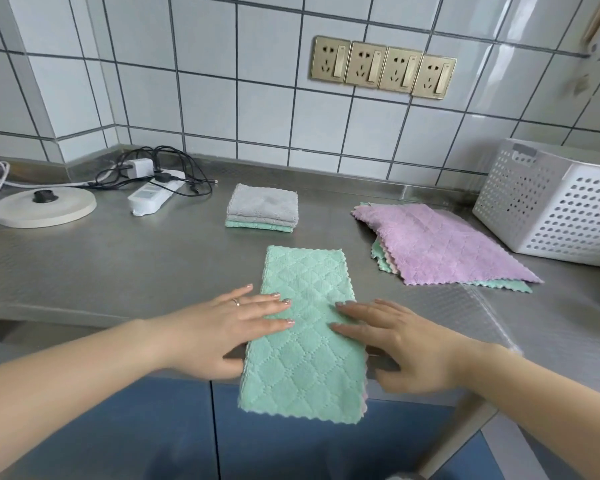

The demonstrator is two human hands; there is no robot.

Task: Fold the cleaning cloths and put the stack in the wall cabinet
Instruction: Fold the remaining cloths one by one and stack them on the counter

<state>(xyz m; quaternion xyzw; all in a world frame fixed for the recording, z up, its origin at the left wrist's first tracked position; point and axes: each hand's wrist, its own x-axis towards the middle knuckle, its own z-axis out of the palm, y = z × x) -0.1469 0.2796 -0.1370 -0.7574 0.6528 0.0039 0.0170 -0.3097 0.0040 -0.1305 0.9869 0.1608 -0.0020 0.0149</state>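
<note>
Steel counter (cloths, basket).

White basket cut off at right edge.

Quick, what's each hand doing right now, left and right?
Left hand: open, straight fingers pressing flat on the green cloth.
Right hand: open, fingers flat on the same cloth's right edge.

Both forearms bare — no sleeves in view. Left hand: thin ring on one finger; pale glittery nail polish — right hand unadorned.
</note>
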